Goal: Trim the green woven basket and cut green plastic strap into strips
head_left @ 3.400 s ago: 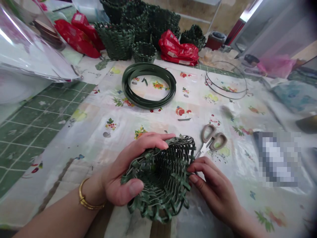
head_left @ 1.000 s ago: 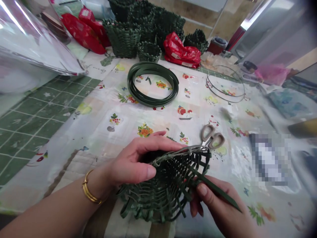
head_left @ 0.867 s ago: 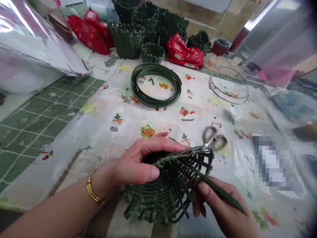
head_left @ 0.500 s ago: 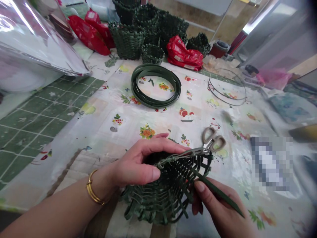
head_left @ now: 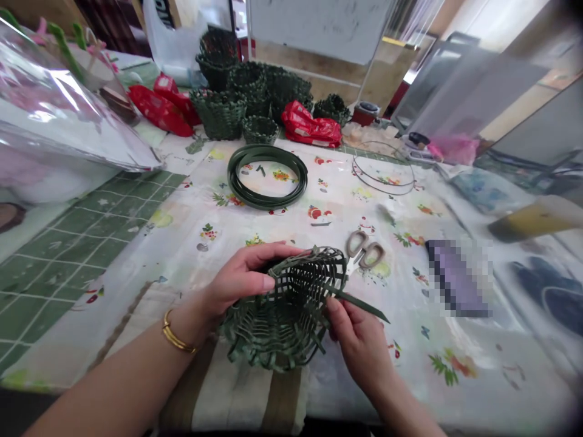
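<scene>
The left hand (head_left: 241, 279) is curved around the upper left rim of a dark green woven basket (head_left: 277, 334), half closed on it, with the thumb along the near side of the rim and the fingers stretched over the far side. A gold bracelet (head_left: 175, 341) circles that wrist.

The right hand (head_left: 357, 337) is closed, its thumb and fingertips gripping the basket's right edge. A flat green strip (head_left: 367, 306) sticks out from this edge just above the thumb and slants down to the right over the hand; whether the fingers also catch the strip, I cannot tell.

The basket is between the two hands, near the front of the table, tipped so its mouth faces the person, above a striped cloth (head_left: 241, 394). Loops line the lower rim.

Scissors (head_left: 364, 250) lie just beyond the right hand, handles pointing away, blades partly hidden behind the basket. Farther back, a coil of green strip (head_left: 268, 201) lies on the flowered table cover (head_left: 186, 261).
</scene>
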A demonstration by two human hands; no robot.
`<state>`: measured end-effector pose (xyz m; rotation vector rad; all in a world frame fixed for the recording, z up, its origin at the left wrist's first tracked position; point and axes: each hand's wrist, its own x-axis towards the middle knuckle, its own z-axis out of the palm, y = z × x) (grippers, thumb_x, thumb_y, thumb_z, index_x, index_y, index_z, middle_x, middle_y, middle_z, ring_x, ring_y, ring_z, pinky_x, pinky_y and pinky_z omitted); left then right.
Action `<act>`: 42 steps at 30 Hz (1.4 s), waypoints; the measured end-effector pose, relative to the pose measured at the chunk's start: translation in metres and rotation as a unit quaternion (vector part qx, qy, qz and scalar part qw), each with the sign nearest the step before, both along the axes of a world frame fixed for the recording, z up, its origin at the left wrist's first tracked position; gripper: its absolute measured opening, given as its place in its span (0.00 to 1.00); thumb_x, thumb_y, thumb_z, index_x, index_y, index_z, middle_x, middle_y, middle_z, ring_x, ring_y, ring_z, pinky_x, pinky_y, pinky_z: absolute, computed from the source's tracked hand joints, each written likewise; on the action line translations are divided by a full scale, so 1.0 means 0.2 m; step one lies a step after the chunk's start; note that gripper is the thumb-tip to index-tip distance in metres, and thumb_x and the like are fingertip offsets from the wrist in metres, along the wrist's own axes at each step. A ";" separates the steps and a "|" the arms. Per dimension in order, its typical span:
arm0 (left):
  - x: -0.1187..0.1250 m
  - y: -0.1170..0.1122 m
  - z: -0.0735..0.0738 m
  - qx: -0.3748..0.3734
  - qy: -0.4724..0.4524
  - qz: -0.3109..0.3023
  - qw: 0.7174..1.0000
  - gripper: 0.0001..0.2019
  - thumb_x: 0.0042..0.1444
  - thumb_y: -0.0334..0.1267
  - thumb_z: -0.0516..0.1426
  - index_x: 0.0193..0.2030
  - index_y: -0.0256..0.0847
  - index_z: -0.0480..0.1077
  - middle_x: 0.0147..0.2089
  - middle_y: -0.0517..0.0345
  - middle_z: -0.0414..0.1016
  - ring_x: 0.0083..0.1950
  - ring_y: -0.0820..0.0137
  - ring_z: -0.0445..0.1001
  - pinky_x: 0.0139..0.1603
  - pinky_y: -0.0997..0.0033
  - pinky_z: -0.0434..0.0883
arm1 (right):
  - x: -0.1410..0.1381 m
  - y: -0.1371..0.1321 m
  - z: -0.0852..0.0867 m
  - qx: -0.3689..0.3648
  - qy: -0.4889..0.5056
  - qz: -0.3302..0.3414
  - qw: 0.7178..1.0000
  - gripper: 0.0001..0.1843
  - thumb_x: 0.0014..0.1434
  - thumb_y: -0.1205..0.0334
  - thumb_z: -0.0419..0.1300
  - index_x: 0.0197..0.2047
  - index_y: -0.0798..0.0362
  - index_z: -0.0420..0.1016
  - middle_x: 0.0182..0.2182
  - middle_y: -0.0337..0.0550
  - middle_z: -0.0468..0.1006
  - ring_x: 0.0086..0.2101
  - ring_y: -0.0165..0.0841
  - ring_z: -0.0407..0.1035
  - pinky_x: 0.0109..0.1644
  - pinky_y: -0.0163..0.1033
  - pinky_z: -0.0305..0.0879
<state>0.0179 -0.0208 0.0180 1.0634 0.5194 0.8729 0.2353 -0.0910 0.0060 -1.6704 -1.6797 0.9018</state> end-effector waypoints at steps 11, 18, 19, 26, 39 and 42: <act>-0.15 0.22 0.14 0.082 0.293 -0.003 0.953 0.26 0.52 0.34 0.60 0.59 0.44 0.69 0.59 0.56 0.73 0.58 0.60 0.71 0.60 0.61 0.66 | 0.63 0.23 -0.02 0.061 -0.259 0.046 0.963 0.16 0.62 0.55 0.50 0.43 0.50 0.77 0.38 0.49 0.82 0.38 0.44 0.77 0.43 0.49 0.73; -0.07 0.46 0.19 0.289 0.524 0.052 0.799 0.25 0.54 0.40 0.57 0.59 0.41 0.69 0.60 0.55 0.71 0.61 0.59 0.69 0.64 0.61 0.61 | 0.59 0.55 -0.11 0.128 -0.326 0.159 0.923 0.23 0.58 0.71 0.49 0.53 0.50 0.76 0.57 0.49 0.74 0.57 0.44 0.66 0.59 0.51 0.63; -0.07 0.47 0.20 0.299 0.529 0.068 0.792 0.25 0.53 0.41 0.58 0.58 0.40 0.70 0.61 0.53 0.71 0.62 0.58 0.68 0.65 0.61 0.59 | 0.58 0.57 -0.10 0.121 -0.333 0.170 0.920 0.23 0.57 0.71 0.50 0.52 0.49 0.76 0.56 0.49 0.75 0.56 0.45 0.67 0.59 0.52 0.63; -0.07 0.26 0.39 0.344 0.488 0.214 0.773 0.20 0.60 0.50 0.52 0.48 0.37 0.75 0.49 0.50 0.78 0.51 0.62 0.74 0.55 0.63 0.68 | 0.62 0.53 -0.01 0.059 -0.380 0.194 0.903 0.17 0.58 0.64 0.55 0.49 0.47 0.78 0.51 0.46 0.78 0.48 0.44 0.72 0.52 0.48 0.65; 0.02 0.11 0.23 0.351 0.491 0.069 0.794 0.10 0.56 0.35 0.57 0.42 0.42 0.78 0.43 0.53 0.82 0.44 0.64 0.76 0.54 0.61 0.66 | 0.60 0.44 0.01 -0.001 -0.424 0.153 0.893 0.17 0.56 0.59 0.56 0.47 0.52 0.79 0.42 0.53 0.80 0.43 0.50 0.72 0.45 0.49 0.64; -0.07 0.20 0.28 0.291 0.467 0.054 0.833 0.13 0.55 0.41 0.58 0.44 0.40 0.78 0.44 0.53 0.81 0.45 0.62 0.76 0.49 0.64 0.69 | 0.61 0.42 0.02 -0.011 -0.411 0.159 0.898 0.12 0.54 0.59 0.57 0.37 0.52 0.79 0.37 0.51 0.81 0.39 0.46 0.73 0.39 0.44 0.64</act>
